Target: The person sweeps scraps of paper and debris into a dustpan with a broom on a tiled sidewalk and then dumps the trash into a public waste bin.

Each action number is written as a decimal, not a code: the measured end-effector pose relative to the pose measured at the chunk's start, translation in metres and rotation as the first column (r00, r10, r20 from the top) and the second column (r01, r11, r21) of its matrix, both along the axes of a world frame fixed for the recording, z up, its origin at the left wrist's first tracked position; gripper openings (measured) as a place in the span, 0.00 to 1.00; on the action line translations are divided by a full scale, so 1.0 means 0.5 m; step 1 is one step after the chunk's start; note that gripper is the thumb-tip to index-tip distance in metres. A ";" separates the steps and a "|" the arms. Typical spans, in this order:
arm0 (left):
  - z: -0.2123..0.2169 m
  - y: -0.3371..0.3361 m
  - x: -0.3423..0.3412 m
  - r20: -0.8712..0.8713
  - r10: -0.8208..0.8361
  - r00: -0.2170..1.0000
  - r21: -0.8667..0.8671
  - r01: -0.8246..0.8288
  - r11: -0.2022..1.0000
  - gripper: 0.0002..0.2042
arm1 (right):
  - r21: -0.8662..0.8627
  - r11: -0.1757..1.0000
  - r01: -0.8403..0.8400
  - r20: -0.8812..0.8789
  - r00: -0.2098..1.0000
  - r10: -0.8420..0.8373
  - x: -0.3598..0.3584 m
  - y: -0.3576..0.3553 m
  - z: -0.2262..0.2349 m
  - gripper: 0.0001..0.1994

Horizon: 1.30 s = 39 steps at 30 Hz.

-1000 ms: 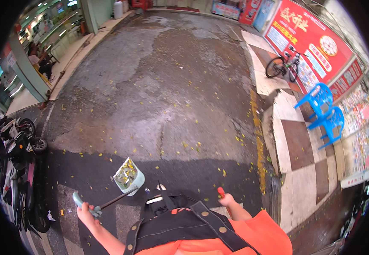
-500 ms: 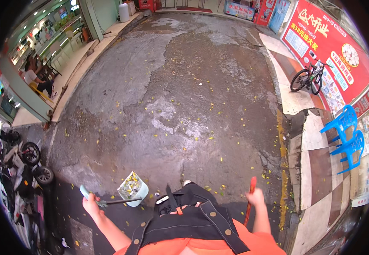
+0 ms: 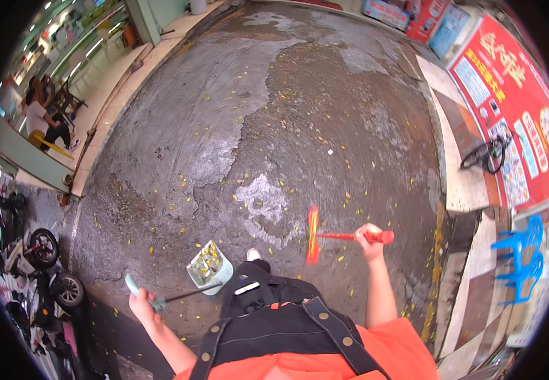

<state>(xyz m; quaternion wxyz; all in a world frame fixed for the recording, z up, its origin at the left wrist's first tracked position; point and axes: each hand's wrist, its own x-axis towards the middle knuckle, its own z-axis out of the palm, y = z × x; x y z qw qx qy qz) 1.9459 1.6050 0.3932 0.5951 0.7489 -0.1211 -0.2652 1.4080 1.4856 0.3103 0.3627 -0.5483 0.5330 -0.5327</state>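
My left hand (image 3: pixel 143 306) is closed round the handle of a long-handled dustpan, its pale grip poking out past my fingers. The light blue pan (image 3: pixel 222 273) hangs or rests low at my front left, tilted, with yellow and green leaves (image 3: pixel 209 259) inside. In my right hand (image 3: pixel 370 242) is the red handle of a broom (image 3: pixel 313 237). Its narrow red and yellow head points left, ahead of my body; I cannot tell whether it touches the ground. Scattered yellow leaves (image 3: pixel 345 196) lie on the wet pavement around it.
Motorbikes (image 3: pixel 49 278) stand on the left. Behind a raised step, a person (image 3: pixel 43 120) sits in a shopfront. On the right, a tiled kerb carries a bicycle (image 3: pixel 488 155), blue plastic stools (image 3: pixel 521 256) and a red poster wall (image 3: pixel 508 95). Rough, patched pavement (image 3: pixel 255 114) stretches ahead.
My right hand has risen and swung forward, bringing the broom head into view in front of me. The view has turned slightly, and one shoe now shows ahead. My left hand keeps the dustpan.
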 end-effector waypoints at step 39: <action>-0.193 -2.543 0.500 0.016 -0.050 0.999 0.044 0.050 0.998 0.03 | 0.828 0.551 0.104 -0.310 0.904 0.295 0.472 -2.168 -0.434 0.13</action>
